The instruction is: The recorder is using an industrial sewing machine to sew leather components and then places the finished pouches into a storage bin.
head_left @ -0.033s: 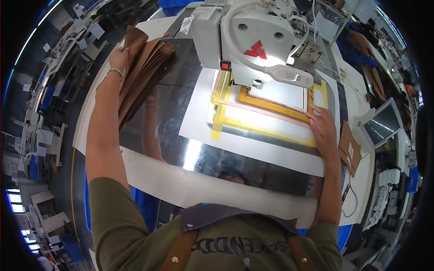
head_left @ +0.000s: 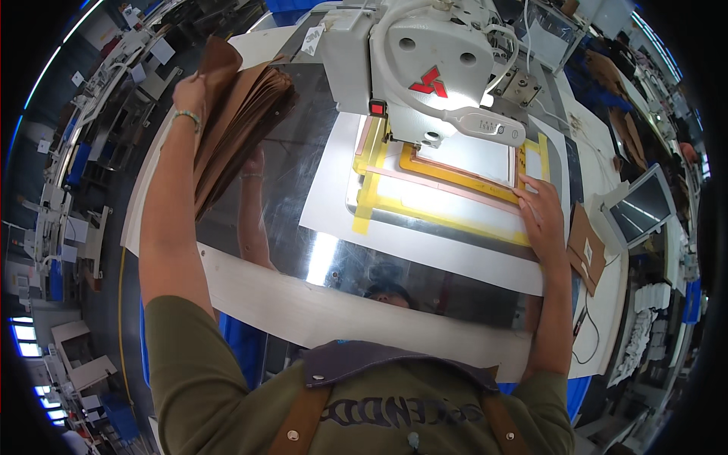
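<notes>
At the far left of the work surface, my left hand (head_left: 189,95) is closed on the curled edge of a brown sheet, fabric or leather by its look. That sheet belongs to a thick fanned stack of brown sheets (head_left: 246,125). On the right, my right hand (head_left: 541,208) lies with its fingers stretched out, fingertips touching the right end of a yellow-orange rectangular frame (head_left: 455,177). The frame sits beneath the head of a white sewing machine (head_left: 425,68), on a plate edged with yellow tape (head_left: 425,215).
White paper (head_left: 326,205) lies under the taped plate, on a shiny metal surface (head_left: 292,167). A control box with buttons (head_left: 489,127) hangs at the machine head. To the right are brown pieces (head_left: 586,246) and a tilted screen (head_left: 644,206). Blue bins (head_left: 241,345) show below the table edge.
My left hand has shifted slightly left and toward me, and the brown sheet edge it holds has curled over further. My right hand and the frame have not moved.
</notes>
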Tool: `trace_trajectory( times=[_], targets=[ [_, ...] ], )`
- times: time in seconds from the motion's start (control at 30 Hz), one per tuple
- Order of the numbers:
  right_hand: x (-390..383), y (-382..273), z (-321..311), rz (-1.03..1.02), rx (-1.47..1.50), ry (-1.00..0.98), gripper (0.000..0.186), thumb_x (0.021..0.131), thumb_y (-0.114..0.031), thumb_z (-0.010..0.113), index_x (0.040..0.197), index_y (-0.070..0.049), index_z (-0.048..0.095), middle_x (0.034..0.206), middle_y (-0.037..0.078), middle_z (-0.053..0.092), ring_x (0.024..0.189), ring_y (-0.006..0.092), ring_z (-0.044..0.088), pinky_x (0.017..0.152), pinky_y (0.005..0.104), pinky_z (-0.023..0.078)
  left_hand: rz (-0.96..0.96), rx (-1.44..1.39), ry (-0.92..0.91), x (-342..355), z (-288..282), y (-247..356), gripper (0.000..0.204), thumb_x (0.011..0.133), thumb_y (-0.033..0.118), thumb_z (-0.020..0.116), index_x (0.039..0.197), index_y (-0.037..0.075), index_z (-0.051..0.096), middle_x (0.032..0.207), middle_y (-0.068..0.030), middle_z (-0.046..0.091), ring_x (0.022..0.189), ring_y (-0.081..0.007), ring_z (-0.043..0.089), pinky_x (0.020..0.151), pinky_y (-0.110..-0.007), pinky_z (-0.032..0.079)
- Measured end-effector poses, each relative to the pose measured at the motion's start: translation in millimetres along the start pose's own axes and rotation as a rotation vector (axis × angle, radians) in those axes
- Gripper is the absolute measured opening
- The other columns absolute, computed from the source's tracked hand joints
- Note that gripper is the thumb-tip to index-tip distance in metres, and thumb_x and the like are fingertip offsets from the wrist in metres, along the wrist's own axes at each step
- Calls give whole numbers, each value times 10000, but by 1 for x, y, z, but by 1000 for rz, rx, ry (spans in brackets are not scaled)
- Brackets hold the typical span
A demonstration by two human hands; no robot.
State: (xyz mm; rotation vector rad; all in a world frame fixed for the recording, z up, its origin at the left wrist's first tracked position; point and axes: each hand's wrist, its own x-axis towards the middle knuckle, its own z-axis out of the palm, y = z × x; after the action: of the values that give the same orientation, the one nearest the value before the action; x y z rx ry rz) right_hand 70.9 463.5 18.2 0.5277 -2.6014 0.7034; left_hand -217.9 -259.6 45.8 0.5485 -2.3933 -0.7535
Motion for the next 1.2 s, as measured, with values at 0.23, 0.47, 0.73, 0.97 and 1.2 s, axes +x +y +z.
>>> trace_trajectory(
  times=[0.23, 0.47, 0.73, 0.97, 1.2],
  targets=[
    [1, 0, 1, -8, -45, -6, 223, 982, -65, 632, 1165, -17, 749, 1364, 122, 664, 1243, 325, 590, 1072, 428, 477, 366, 232, 576, 37, -127, 72, 397, 1024, 398, 519, 1219, 156, 766, 1062, -235, 753, 1042, -449, 698, 928, -524, 537],
    [6, -19, -5, -93, -89, -54, 215, 955, -59, 662, 1144, -25, 756, 1350, 111, 672, 1264, 325, 585, 1092, 429, 473, 823, 261, 290, -82, -106, 108, 289, 1065, 261, 560, 1284, 146, 709, 947, -221, 743, 879, -444, 702, 762, -495, 556],
    [20, -95, 25, -376, 26, -307, 230, 915, -77, 711, 1142, -75, 753, 1325, 106, 686, 1295, 312, 589, 1084, 439, 472, 891, -5, -400, -279, -4, 97, 321, 1021, 81, 597, 1321, 40, 704, 1367, -184, 683, 1291, -352, 637, 1096, -427, 509],
    [57, -125, 89, -512, -150, -107, 375, 871, -134, 746, 1235, -51, 709, 1319, 110, 689, 1065, 240, 681, 868, 353, 551, 783, -289, -719, -311, -14, 113, 336, 1031, 122, 612, 1350, 64, 700, 1498, -149, 603, 1393, -359, 554, 1146, -426, 455],
    [86, -135, 133, -552, -380, 39, 285, 772, -140, 739, 1049, -80, 704, 1017, 34, 608, 833, 161, 639, 695, 302, 557, 1024, 116, -534, -324, -49, 97, 417, 962, 121, 695, 1376, 80, 673, 1478, -89, 621, 1270, -330, 625, 1037, -423, 517]
  ],
)
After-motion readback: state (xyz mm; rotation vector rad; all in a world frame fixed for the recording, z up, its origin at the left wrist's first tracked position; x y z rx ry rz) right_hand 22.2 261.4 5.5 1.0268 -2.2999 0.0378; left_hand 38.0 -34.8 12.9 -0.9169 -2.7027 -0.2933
